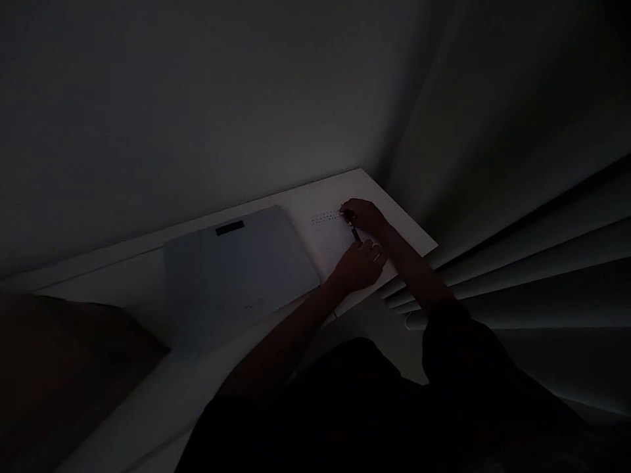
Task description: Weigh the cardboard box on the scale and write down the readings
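The picture is very dark. On a narrow white table (404,226) lies a pale sheet of paper (323,240) with rows of small marks near its top. My right hand (362,213) is closed around the upper part of a dark pen or similar slim item (353,229), beside the marks. Just below it, my left hand (361,264) rests on the paper, fingers curled by the item's lower end. Whether the left fingers grip that end is unclear. A closed grey laptop or flat case (236,269) with a dark label lies left of the paper.
A pale wall (197,98) rises behind the table. Long folds of a curtain (532,263) hang at the right. A large dark brown shape (64,368) stands at the lower left, against the table.
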A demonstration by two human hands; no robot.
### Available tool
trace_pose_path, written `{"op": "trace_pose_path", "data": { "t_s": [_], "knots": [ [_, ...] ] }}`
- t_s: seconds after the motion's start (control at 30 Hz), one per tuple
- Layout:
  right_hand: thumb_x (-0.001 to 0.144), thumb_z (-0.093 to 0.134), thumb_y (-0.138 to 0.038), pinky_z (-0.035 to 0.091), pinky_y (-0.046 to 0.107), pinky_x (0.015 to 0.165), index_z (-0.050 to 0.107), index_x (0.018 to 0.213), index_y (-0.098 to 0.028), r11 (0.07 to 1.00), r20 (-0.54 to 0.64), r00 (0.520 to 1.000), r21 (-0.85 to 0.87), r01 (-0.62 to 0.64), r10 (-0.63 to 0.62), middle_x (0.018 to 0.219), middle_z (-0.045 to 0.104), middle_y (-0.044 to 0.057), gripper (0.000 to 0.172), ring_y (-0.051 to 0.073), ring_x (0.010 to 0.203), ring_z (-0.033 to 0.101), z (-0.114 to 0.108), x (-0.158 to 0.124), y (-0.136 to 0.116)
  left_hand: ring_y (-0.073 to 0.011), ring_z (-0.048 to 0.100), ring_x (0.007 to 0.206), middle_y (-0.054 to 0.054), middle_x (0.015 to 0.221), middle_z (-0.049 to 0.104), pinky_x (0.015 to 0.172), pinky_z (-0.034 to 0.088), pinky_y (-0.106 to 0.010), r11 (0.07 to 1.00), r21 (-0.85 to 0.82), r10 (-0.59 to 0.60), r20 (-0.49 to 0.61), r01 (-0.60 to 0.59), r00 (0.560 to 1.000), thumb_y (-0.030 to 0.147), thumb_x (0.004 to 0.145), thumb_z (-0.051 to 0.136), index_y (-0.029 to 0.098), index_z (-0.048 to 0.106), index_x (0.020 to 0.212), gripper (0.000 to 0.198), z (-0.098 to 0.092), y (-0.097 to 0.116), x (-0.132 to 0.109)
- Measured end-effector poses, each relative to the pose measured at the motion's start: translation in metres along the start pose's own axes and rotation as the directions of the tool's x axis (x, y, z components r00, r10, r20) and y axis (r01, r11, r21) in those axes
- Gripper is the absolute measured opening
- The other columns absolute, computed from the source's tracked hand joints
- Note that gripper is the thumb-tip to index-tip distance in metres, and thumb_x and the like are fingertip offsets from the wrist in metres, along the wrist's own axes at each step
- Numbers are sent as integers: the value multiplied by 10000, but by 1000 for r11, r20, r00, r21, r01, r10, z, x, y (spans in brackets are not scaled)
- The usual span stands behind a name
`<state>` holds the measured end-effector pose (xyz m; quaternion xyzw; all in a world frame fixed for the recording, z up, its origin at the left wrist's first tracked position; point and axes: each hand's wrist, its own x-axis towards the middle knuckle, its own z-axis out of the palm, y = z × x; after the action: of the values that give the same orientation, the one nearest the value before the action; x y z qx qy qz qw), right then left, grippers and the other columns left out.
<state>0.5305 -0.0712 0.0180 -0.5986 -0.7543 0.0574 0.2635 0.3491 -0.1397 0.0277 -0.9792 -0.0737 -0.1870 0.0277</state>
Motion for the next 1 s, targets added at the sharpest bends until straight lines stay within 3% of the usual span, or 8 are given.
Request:
{"op": "trace_pose_path", "data": {
  "t_s": [0.27,0.4,0.53,0.6,0.67,0.77,0.87,1.0],
  "knots": [
    [843,532,-119,436,306,878,677,1193,-145,971,131,989,-214,102,-75,1179,695,107,380,226,1063,617,-3,-2,-13,-200,527,806,-86,832,604,664,339,-360,978,130,180,-114,-165,977,190,997,379,157,642,980,266,-27,19,-28],
    [879,515,-147,418,310,813,673,1171,-151,946,180,982,-303,118,-65,1157,694,107,332,233,1031,623,-5,-2,-21,-193,545,842,-79,896,638,697,390,-354,971,188,174,-131,-148,976,226,997,447,165,625,1023,190,-54,33,-56],
    [892,500,-146,393,315,738,661,1163,-154,913,220,973,-381,147,-65,1159,683,113,316,229,972,622,-3,-3,-22,-185,573,854,-68,898,673,709,443,-328,962,265,156,-319,-69,935,202,936,593,141,634,1002,99,-83,42,-94],
    [891,505,-147,380,314,706,654,1160,-150,901,234,970,-404,159,-66,1152,680,121,308,222,932,619,-3,-4,-22,-198,600,902,-68,935,703,754,495,-334,963,268,107,-390,2,915,196,890,670,121,643,1064,191,-94,47,-122],
    [889,524,-161,367,313,681,641,1190,-149,896,259,965,-415,158,-50,1156,679,126,323,223,912,619,-3,-4,-22,-199,626,895,-64,954,731,781,540,-342,957,274,8,-347,93,938,179,887,665,126,642,1113,234,-101,53,-156],
    [906,523,-180,364,312,681,604,1288,-156,897,264,964,-420,141,-28,1194,674,132,391,234,943,631,-3,-5,-23,-206,668,896,-39,959,753,749,590,-345,903,295,-223,-299,312,928,131,864,648,187,628,1149,291,-104,64,-212],
    [899,516,-169,384,312,714,578,1337,-164,900,261,965,-415,134,-23,1215,673,135,443,246,993,636,-2,-6,-23,-230,693,885,-31,943,755,737,639,-383,828,309,-383,-298,468,874,77,812,661,238,555,1302,526,-103,72,-260],
    [861,497,-121,408,317,739,562,1348,-196,908,266,964,-402,115,-4,1246,672,112,497,254,1029,639,-1,-5,-22,-241,690,826,-19,895,742,730,653,-401,692,306,-545,-373,654,751,42,812,598,395,241,1585,922,-107,76,-310]
  ]
}}
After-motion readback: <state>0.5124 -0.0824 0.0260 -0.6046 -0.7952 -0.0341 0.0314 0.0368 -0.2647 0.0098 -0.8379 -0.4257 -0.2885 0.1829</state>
